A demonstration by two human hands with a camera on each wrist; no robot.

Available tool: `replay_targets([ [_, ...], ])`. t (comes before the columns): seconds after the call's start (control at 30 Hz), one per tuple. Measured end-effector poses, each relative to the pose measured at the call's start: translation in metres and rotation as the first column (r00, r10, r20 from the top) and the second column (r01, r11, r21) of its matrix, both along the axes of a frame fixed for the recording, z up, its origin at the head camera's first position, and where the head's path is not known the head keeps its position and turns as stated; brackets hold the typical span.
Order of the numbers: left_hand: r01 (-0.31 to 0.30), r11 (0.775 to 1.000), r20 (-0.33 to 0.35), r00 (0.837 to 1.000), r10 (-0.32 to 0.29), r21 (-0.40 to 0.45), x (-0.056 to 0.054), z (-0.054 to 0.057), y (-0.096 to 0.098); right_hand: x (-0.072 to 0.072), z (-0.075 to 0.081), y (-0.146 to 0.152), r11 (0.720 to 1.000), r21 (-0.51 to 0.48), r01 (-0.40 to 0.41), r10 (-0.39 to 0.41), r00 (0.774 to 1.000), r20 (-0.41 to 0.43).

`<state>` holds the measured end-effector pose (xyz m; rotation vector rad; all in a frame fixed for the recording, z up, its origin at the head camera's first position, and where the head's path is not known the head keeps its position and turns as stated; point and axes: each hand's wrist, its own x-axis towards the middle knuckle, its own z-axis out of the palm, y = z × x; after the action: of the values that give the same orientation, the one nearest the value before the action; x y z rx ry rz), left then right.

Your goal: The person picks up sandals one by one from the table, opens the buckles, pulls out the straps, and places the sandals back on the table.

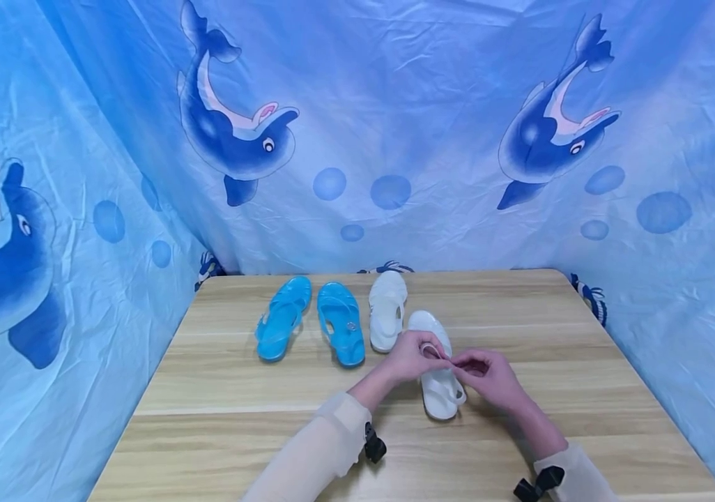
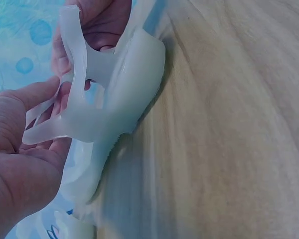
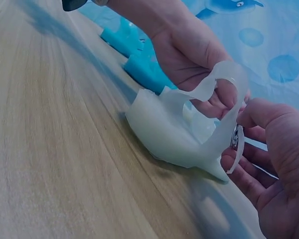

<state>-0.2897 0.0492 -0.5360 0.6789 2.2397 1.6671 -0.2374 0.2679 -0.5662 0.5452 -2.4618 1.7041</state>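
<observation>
A white jelly sandal (image 1: 440, 404) lies sole down on the wooden table, toe pointing away, below both hands. My left hand (image 1: 417, 357) is at its left side and pinches a strap over the shoe between thumb and fingers. From the other side my right hand (image 1: 489, 376) pinches the strap, its fingertips meeting those of the left. In the right wrist view a small metal buckle (image 3: 235, 137) shows on the strap beside the right fingers. Whether the strap is through the buckle I cannot tell. The translucent strap (image 2: 78, 64) loops up from the sandal in the left wrist view.
Another white sandal (image 1: 386, 328) stands just left of the handled one. Farther left are two blue sandals, one (image 1: 277, 331) angled outward and one (image 1: 350, 345) nearer the white pair. Blue dolphin-print cloth (image 1: 357, 139) hangs behind the wooden table (image 1: 219, 418) and along its sides.
</observation>
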Motion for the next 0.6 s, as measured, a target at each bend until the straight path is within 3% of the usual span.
replay_targets([
  [0.37,-0.030,0.999,0.011,0.999,0.030,0.029,0.003,-0.011,-0.007,0.000,-0.005,0.004,0.998,0.007,0.060,-0.060,0.998,0.027],
  [0.6,-0.003,1.000,-0.010,1.000,0.003,0.013,0.000,-0.011,-0.006,0.001,-0.004,0.003,0.998,0.019,0.057,-0.057,0.998,0.037],
])
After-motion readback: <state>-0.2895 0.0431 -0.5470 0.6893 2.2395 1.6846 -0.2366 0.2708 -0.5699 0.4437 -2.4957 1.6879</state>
